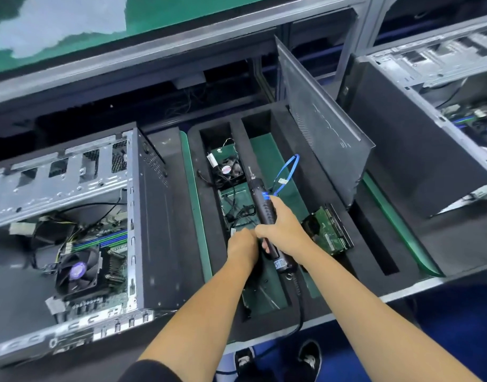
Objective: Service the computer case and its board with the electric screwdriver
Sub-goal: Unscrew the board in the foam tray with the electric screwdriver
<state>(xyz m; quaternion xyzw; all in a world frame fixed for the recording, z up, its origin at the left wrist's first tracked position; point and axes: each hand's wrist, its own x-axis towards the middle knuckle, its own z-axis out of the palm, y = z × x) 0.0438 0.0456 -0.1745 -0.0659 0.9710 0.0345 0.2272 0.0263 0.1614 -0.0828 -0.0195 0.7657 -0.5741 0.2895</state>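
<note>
Left hand (243,245) fingers hidden; second case (440,86) cut off at right edge

A bare grey sheet-metal computer case (71,172) with a dull, perforated finish is seen, its outer wall coated matt black. A black foam tray (305,150) looks soft and matt, laid over smooth green matting (194,210). A black plastic electric screwdriver (263,205) shows a slight sheen. A flat dark metal side panel (319,128) appears finely speckled.

Factory assembly line
A bench (402,292) with a metal edge is standing over a blue floor (457,326); a green belt (154,12) is lying behind.
</note>
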